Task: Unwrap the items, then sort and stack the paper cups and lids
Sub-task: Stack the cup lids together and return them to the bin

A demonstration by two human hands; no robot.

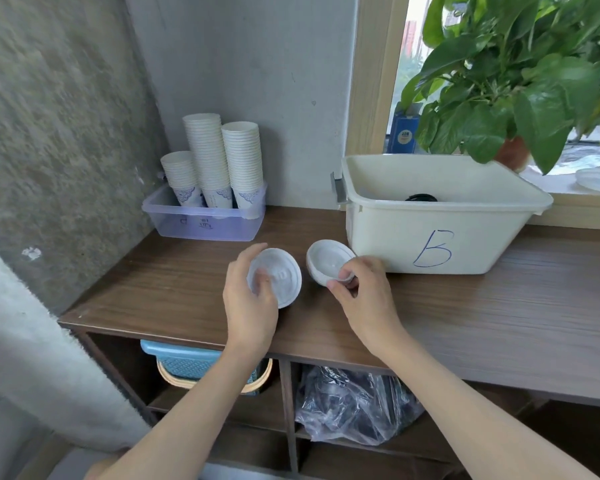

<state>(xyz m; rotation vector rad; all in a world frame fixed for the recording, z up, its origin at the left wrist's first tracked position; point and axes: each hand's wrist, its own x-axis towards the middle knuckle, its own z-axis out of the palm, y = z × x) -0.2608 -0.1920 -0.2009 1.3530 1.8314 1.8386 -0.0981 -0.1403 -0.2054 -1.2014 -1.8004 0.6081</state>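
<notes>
My left hand (pixel 248 299) grips a translucent white plastic lid (pixel 279 277), thumb over its far edge and fingers showing through it. My right hand (pixel 362 289) pinches the near rim of a short stack of white lids (pixel 328 263), tilted up above the wooden shelf top (pixel 153 289). Three stacks of white paper cups (pixel 222 161) with blue print stand in a clear plastic tray (pixel 201 225) at the back left. A black lid (pixel 421 198) lies inside the cream bin marked "B" (pixel 430 244).
A leafy potted plant (pixel 513 98) and a clear dish (pixel 596 178) sit on the windowsill at right. Below the shelf top are a blue basket (pixel 184 362) and a crumpled clear plastic bag (pixel 354 403). A concrete wall closes the left side.
</notes>
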